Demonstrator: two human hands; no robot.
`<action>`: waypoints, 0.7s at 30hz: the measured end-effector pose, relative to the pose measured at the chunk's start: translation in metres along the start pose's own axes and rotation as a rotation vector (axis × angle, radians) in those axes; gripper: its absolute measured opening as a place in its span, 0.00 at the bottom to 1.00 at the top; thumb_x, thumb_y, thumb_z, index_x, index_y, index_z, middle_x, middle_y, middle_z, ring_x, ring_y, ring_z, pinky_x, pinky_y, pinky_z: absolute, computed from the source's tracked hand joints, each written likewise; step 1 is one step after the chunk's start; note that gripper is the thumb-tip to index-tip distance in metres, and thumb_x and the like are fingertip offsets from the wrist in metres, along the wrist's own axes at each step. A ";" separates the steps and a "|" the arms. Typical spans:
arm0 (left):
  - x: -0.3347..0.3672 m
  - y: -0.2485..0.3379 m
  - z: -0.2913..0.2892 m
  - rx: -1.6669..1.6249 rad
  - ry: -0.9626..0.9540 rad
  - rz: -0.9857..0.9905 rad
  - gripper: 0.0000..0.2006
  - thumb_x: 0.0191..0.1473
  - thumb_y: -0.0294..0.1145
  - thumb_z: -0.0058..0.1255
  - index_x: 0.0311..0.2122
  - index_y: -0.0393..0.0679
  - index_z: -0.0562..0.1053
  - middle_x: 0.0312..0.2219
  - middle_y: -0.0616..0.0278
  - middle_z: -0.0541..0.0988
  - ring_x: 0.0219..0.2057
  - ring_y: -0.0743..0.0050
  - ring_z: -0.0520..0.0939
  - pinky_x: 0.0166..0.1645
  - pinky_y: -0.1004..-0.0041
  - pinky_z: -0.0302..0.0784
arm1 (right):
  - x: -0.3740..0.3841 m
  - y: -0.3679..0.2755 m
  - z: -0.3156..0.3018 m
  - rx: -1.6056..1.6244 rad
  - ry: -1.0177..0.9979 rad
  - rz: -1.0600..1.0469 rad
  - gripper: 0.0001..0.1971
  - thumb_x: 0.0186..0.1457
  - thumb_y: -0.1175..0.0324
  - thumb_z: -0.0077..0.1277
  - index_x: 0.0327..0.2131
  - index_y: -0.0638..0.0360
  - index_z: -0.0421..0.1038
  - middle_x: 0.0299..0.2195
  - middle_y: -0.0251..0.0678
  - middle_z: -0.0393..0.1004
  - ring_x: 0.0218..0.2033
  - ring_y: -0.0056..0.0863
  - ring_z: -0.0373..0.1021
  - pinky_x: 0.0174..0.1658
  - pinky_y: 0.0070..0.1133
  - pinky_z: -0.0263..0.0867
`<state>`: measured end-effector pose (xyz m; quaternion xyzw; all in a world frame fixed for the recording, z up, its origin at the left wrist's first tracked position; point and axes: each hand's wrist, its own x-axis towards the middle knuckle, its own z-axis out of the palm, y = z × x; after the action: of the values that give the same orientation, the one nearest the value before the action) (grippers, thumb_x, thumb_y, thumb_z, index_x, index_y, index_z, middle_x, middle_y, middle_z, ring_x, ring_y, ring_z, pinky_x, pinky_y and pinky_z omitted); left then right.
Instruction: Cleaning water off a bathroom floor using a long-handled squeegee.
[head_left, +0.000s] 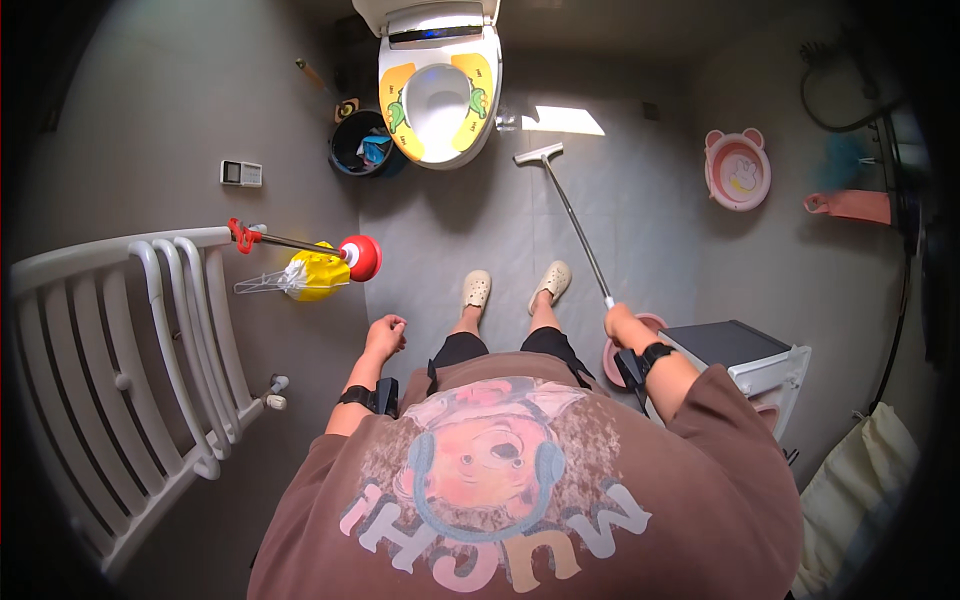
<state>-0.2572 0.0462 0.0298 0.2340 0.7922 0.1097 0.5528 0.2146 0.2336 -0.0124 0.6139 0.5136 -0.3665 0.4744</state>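
Note:
My right hand (622,323) is wrapped round the upper end of a long-handled floor squeegee (577,225). Its grey pole slants away to a white head (539,154), which rests on the grey tiles a little right of the toilet. My left hand (384,337) hangs to the left of my legs, its fingers curled in with nothing visible in them. Between my hands, my feet in cream clogs (477,290) stand on the floor. The palm side of my right hand is hidden.
The toilet (440,150) with a patterned seat stands ahead, a dark bin (350,145) at its left. A red plunger (362,258) and yellow bag (316,272) hang near the white towel radiator (120,250). At right are a wall-hung pink basin (738,170) and a white cart (765,375).

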 end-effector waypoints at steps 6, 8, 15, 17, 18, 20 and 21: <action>-0.010 -0.027 0.000 0.048 -0.095 -0.161 0.08 0.52 0.32 0.43 0.35 0.41 0.70 0.18 0.59 0.75 0.17 0.74 0.76 0.22 0.75 0.72 | -0.036 0.001 0.035 -0.217 0.008 -0.100 0.19 0.46 0.74 0.43 0.45 0.69 0.63 0.36 0.52 0.71 0.43 0.42 0.67 0.44 0.27 0.64; -0.007 -0.033 -0.002 0.028 -0.063 -0.171 0.09 0.52 0.32 0.43 0.35 0.40 0.70 0.18 0.59 0.75 0.17 0.74 0.76 0.22 0.75 0.71 | -0.006 -0.029 -0.003 -0.052 0.005 -0.060 0.17 0.45 0.74 0.44 0.43 0.67 0.65 0.34 0.51 0.72 0.40 0.43 0.69 0.41 0.27 0.66; -0.015 -0.019 -0.010 0.014 -0.006 -0.027 0.08 0.51 0.31 0.42 0.35 0.41 0.70 0.18 0.59 0.75 0.17 0.75 0.76 0.21 0.75 0.71 | 0.049 -0.082 -0.117 -0.327 0.172 -0.177 0.10 0.41 0.72 0.53 0.31 0.64 0.73 0.31 0.45 0.74 0.33 0.38 0.72 0.35 0.28 0.68; -0.013 -0.022 -0.008 -0.041 0.014 -0.045 0.08 0.51 0.31 0.42 0.35 0.41 0.70 0.18 0.59 0.75 0.17 0.75 0.76 0.22 0.75 0.71 | 0.063 -0.069 -0.105 -0.600 0.123 -0.254 0.10 0.39 0.69 0.57 0.29 0.63 0.74 0.30 0.43 0.75 0.31 0.35 0.73 0.34 0.26 0.68; -0.013 -0.025 -0.008 -0.046 0.017 -0.046 0.08 0.51 0.31 0.42 0.35 0.41 0.70 0.18 0.59 0.75 0.17 0.75 0.76 0.22 0.75 0.71 | 0.053 -0.061 -0.077 -0.593 0.113 -0.229 0.13 0.33 0.69 0.62 0.28 0.62 0.75 0.30 0.43 0.75 0.31 0.34 0.73 0.34 0.25 0.68; -0.016 -0.034 -0.005 -0.067 -0.026 -0.161 0.08 0.51 0.31 0.42 0.35 0.41 0.70 0.18 0.59 0.75 0.17 0.74 0.76 0.22 0.75 0.72 | 0.039 -0.033 -0.018 -0.681 0.093 -0.270 0.15 0.29 0.69 0.64 0.26 0.62 0.75 0.30 0.44 0.75 0.32 0.34 0.73 0.36 0.24 0.68; -0.015 -0.035 -0.005 -0.063 -0.034 -0.155 0.08 0.51 0.31 0.42 0.35 0.41 0.70 0.18 0.59 0.75 0.17 0.74 0.76 0.22 0.75 0.72 | 0.034 -0.018 0.010 -0.903 0.052 -0.386 0.15 0.28 0.69 0.64 0.26 0.62 0.75 0.30 0.45 0.75 0.32 0.34 0.73 0.37 0.23 0.68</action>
<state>-0.2669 0.0091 0.0289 0.1562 0.7944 0.0876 0.5803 0.2047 0.2340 -0.0510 0.2495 0.7374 -0.1729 0.6034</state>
